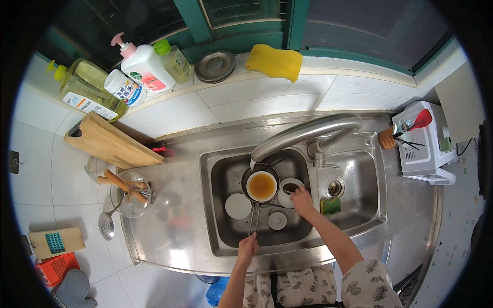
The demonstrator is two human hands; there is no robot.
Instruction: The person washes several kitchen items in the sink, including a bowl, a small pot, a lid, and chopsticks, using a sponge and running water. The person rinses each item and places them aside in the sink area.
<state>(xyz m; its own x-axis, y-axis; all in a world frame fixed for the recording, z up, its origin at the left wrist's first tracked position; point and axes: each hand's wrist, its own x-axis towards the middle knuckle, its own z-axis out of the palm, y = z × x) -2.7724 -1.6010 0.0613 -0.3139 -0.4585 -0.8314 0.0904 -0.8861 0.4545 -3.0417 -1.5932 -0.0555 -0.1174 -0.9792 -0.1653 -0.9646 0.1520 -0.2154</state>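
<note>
My left hand [247,248] grips the end of a long metal handle [254,219] at the front of the large sink basin [221,236]. That handle leads to a dark round pan [244,181], in which a white bowl [262,186] holds an orange-brown liquid. To the right, my right hand [303,199] has its fingers on the rim of a white ceramic pot [285,199] with something dark inside. A white round dish [238,206] lies left of the handle. Right of it sits a small white lid [277,221].
The curved steel faucet [308,133] arches over the pan. A green-and-yellow sponge [330,206] lies in the smaller basin [358,192]. Left of the sink stand a glass utensil holder [133,206] and a wooden cutting board [111,140]. Several bottles, including a pink-pump bottle [144,65], line the ledge.
</note>
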